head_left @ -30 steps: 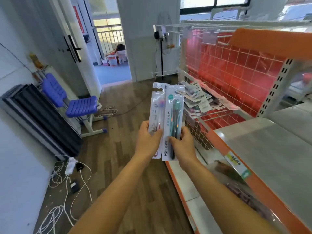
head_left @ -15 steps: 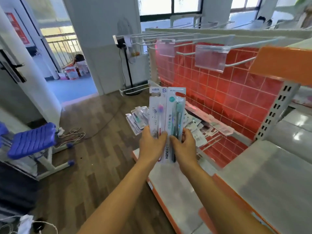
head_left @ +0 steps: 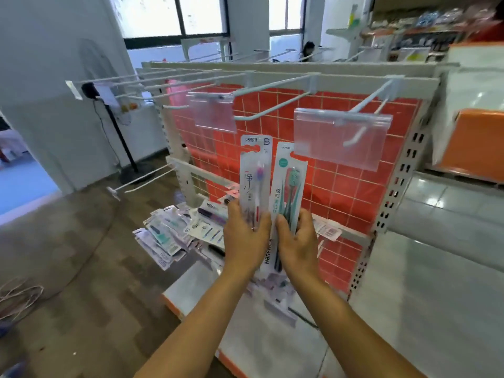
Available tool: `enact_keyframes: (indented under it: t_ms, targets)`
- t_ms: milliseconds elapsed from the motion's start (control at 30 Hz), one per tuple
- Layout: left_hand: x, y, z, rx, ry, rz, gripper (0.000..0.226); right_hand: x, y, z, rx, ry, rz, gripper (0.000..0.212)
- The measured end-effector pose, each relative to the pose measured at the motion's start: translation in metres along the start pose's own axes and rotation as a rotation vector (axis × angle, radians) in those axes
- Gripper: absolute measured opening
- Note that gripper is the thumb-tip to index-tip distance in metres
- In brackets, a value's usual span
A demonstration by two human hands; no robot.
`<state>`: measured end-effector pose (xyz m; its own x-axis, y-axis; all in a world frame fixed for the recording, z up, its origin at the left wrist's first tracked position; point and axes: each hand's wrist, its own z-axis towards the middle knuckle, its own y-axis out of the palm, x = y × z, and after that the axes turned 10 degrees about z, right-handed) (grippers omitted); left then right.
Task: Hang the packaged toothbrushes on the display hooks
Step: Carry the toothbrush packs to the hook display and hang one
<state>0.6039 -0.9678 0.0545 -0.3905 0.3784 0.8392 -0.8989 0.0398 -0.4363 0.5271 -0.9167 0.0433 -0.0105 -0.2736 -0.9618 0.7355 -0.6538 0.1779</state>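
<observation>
My left hand [head_left: 245, 238] grips a white toothbrush pack with a pink-headed brush [head_left: 255, 175], held upright. Beside it my right hand [head_left: 297, 241] grips a pack with teal brushes [head_left: 289, 186], tilted slightly right. Both packs are in front of the red grid panel [head_left: 354, 192], below the white display hooks. The nearest hook [head_left: 362, 115] carries a clear price-tag holder [head_left: 341, 137] just above and right of the teal pack. Another hook with a tag holder [head_left: 212, 110] sits up and left. Neither pack touches a hook.
A pile of more toothbrush packs [head_left: 174, 230] lies on the lower rail and white base shelf [head_left: 261, 336]. Several bare hooks stick out along the top bar to the left. A fan stand [head_left: 120, 132] is at the left; grey shelving [head_left: 436, 268] is to the right.
My view has swung right and closer to the rack. Both hands have carried the two packs up toward the hooks, and the packs have spread slightly apart at the top.
</observation>
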Motion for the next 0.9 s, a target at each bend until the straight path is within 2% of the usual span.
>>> enact_keyframes:
  t_ms: [167, 300, 400, 600, 767, 900]
  targets:
    - [-0.003, 0.011, 0.021, -0.098, 0.087, -0.083, 0.02, 0.0, 0.014, 0.005, 0.201, -0.08, 0.023, 0.014]
    - [0.0, 0.011, 0.029, -0.151, 0.147, -0.131, 0.02, -0.002, 0.023, 0.005, 0.36, -0.122, 0.002, 0.006]
    - [0.005, 0.008, 0.027, -0.225, 0.165, -0.203, 0.019, -0.006, 0.027, 0.002, 0.45, -0.165, -0.022, 0.013]
    - [0.009, 0.001, 0.023, -0.32, 0.18, -0.328, 0.023, -0.021, 0.032, -0.015, 0.54, -0.26, -0.084, 0.02]
    - [0.011, -0.008, 0.012, -0.366, 0.239, -0.417, 0.026, -0.027, 0.038, -0.03, 0.647, -0.333, -0.082, 0.009]
    - [0.013, -0.012, 0.008, -0.358, 0.236, -0.505, 0.021, -0.032, 0.044, -0.04, 0.684, -0.369, -0.043, 0.02]
